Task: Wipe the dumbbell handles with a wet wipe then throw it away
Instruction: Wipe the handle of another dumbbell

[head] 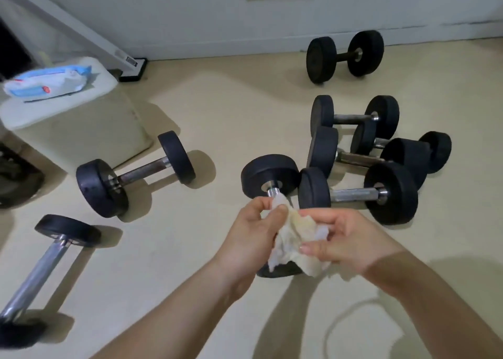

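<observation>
A crumpled white wet wipe (296,239) is held between both hands over the floor. My left hand (250,233) pinches its upper left part, and my right hand (345,239) grips its right side. Directly beneath them lies a black dumbbell (269,175) pointing away from me; its metal handle is almost wholly hidden by the wipe and hands, and only an edge of its near weight shows. I cannot tell whether the wipe touches that handle.
Several more black dumbbells lie around: a cluster (378,152) at right, one (344,55) by the far wall, two at left (136,172) (46,266). A wet wipe pack (46,82) rests on a white lidded bin (81,124) at upper left.
</observation>
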The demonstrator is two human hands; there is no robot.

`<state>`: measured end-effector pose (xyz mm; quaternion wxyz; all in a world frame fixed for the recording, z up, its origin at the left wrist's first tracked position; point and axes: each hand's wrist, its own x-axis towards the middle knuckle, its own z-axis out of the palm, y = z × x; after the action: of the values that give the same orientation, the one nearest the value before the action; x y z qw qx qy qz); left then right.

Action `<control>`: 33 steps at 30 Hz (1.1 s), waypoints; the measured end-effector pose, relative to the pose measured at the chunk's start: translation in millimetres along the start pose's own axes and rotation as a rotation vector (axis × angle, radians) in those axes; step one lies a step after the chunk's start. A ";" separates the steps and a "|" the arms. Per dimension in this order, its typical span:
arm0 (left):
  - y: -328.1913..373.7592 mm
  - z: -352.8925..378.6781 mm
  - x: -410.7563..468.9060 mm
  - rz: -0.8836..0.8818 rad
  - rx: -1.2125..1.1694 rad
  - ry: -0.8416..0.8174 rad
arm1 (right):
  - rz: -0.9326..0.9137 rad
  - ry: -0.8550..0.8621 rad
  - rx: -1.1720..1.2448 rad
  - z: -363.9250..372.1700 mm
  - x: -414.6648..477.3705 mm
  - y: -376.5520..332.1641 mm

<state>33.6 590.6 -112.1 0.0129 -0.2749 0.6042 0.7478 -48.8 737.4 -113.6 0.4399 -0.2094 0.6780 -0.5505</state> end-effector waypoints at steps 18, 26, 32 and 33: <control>-76.9 23.7 37.1 0.409 1.594 0.046 | -0.036 0.596 0.108 -16.1 12.3 76.4; -76.5 -15.7 28.4 0.246 1.434 0.089 | 0.031 0.454 -0.485 -1.9 34.1 68.5; -89.1 -87.3 13.2 0.109 1.417 0.092 | -0.016 0.430 -0.422 31.9 76.3 49.8; -93.1 -95.7 12.7 0.099 1.410 0.095 | -0.029 0.431 -0.469 34.4 87.1 45.4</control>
<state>93.4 524.6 -212.4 0.1274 -0.2054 0.9561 0.1655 -57.0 665.1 -188.0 0.2178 -0.1933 0.8610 -0.4169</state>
